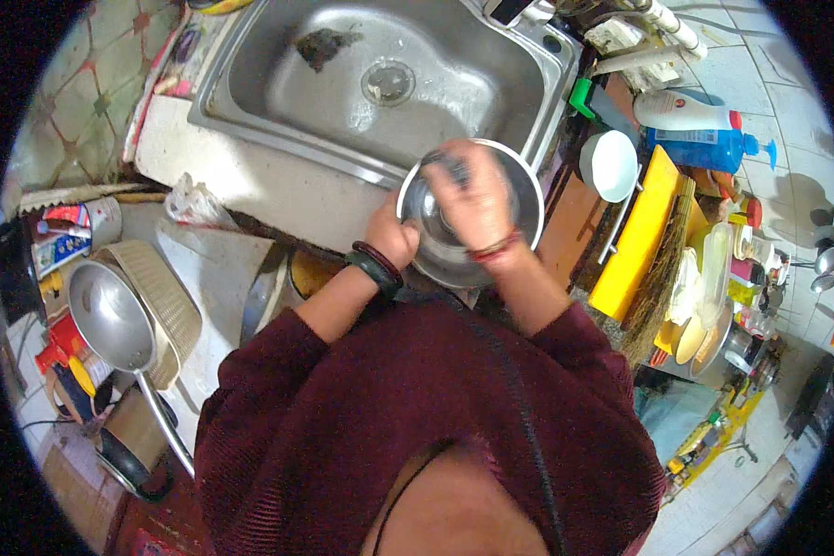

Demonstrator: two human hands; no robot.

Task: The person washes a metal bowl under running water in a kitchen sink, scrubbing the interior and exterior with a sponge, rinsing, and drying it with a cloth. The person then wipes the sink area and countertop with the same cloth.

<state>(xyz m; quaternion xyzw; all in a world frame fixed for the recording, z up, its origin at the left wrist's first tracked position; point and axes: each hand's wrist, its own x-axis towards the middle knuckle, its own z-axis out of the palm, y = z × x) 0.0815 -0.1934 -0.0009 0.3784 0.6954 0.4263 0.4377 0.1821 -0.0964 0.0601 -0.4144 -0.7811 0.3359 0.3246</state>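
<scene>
A round, shiny metal bowl (469, 267) is held tilted between the near edge of the sink and my body. My left hand (392, 236) grips its left rim, the thumb on the near side. My right hand (474, 198), blurred, reaches inside the bowl, its fingers curled over something dark that is mostly hidden; I cannot tell what it is. Beyond the bowl lies the stainless steel sink (424, 121), with a drain strainer (388, 82) and a dark rag-like piece (325, 47) on its bottom.
To the right stand a white bowl (609, 167), a yellow board (636, 236), a twig whisk broom (660, 285) and a blue pump bottle (695, 147). At left, a metal pan with a long handle (111, 316) rests by a beige plastic basket (163, 299). A crumpled plastic bag (196, 203) lies nearby.
</scene>
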